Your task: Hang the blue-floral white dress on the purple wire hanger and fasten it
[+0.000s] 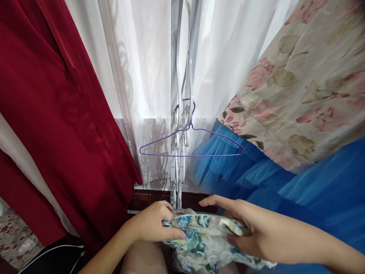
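A folded floral cloth [205, 236] sits low in front of the person, held between both hands. The left hand [154, 224] is closed on its left edge, fingers curled over the top, thumb underneath. The right hand [245, 228] clamps the right side, index finger stretched out along the upper fold. Above, a purple wire hanger [191, 142] hangs on the window grille [179, 114], white curtain [142, 76] behind, red garment [57, 114] left, blue tulle [299, 190] right.

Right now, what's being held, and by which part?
A bunched floral cloth, held by both: left hand grips its left edge, right hand clasps its right end. The purple hanger hangs untouched behind.
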{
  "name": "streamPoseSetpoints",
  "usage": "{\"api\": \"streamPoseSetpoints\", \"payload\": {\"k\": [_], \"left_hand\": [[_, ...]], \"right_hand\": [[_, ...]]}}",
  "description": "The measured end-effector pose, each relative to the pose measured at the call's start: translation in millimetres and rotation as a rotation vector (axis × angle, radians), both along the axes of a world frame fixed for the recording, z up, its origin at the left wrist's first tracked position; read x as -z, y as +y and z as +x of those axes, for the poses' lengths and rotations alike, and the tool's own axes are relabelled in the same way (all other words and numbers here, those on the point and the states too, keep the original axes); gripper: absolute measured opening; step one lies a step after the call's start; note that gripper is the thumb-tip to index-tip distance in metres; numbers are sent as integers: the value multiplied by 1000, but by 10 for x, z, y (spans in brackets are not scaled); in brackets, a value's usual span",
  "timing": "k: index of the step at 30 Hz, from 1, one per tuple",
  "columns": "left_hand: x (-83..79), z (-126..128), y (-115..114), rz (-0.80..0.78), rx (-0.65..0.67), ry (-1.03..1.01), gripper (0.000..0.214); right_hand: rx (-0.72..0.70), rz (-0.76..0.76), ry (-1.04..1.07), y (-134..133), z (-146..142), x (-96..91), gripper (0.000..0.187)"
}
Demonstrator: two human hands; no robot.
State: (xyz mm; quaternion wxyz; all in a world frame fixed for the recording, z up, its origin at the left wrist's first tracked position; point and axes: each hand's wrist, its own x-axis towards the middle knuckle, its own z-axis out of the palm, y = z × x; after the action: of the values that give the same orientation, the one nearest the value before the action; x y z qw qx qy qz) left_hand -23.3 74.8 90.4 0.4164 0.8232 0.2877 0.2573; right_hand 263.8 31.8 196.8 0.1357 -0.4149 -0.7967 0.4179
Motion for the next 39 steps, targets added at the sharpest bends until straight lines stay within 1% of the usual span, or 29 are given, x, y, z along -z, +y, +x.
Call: {"api": "streamPoseSetpoints", "payload": {"k": [2,3,4,6,8,10,12,14,15,16,19,20,22,25,26,28,30,31,33,34,35,37,39], "left_hand": [[-53,-200,59,142,9,152,42],[-85,-309,106,199,-6,197,40],[-118,-425,169,232,-39,210,37],[-190,-666,341,245,-129,218,27],[-269,-888,549,232,-223,287,22],[-357,-1054,755,269,-301,362,20],[-460,-1147,921,368,-373,390,21],[-582,-1179,1031,498,-456,409,23],[-650,-1179,1063,561,-498,430,23],[-721,-1168,1082,614,-535,454,23],[-934,-1075,1071,722,-583,496,26],[-998,-1016,1050,741,-573,488,27],[-1112,-847,994,763,-510,436,28],[-1239,-501,912,763,-370,298,27],[-1269,-385,894,757,-347,254,26],[-1306,-200,878,741,-355,179,23],[-1308,-102,876,719,-405,118,20],[-1296,-84,875,705,-436,90,19],[-1256,-89,864,681,-480,46,23],[-1232,-99,853,671,-488,35,25],[-1207,-109,838,666,-488,30,27],[-1165,-114,807,660,-472,30,28],[-1139,-104,783,654,-479,39,29]], "right_hand": [[4,76,-126,46,35,-25,35],[1,107,-186,83,49,-43,22],[1,147,-234,130,64,-60,18],[22,247,-285,260,97,-74,20],[75,324,-298,437,121,-44,22],[133,370,-300,647,115,25,35],[184,407,-283,868,74,104,51],[221,425,-273,1073,18,161,62],[238,434,-282,1162,-8,178,64],[251,450,-298,1238,-29,189,62],[270,557,-369,1374,-76,218,39],[271,592,-389,1388,-96,236,36],[268,639,-408,1379,-156,289,40],[253,663,-362,1311,-274,376,43],[241,664,-335,1284,-296,396,42],[209,650,-268,1231,-271,416,37],[241,648,-194,1179,-131,418,24],[294,661,-162,1153,-23,417,29],[447,700,-102,1103,224,419,61],[520,719,-77,1080,344,423,72],[573,732,-56,1060,449,428,79],[642,752,-27,1034,591,432,84],[703,776,7,1029,648,419,85]]}}
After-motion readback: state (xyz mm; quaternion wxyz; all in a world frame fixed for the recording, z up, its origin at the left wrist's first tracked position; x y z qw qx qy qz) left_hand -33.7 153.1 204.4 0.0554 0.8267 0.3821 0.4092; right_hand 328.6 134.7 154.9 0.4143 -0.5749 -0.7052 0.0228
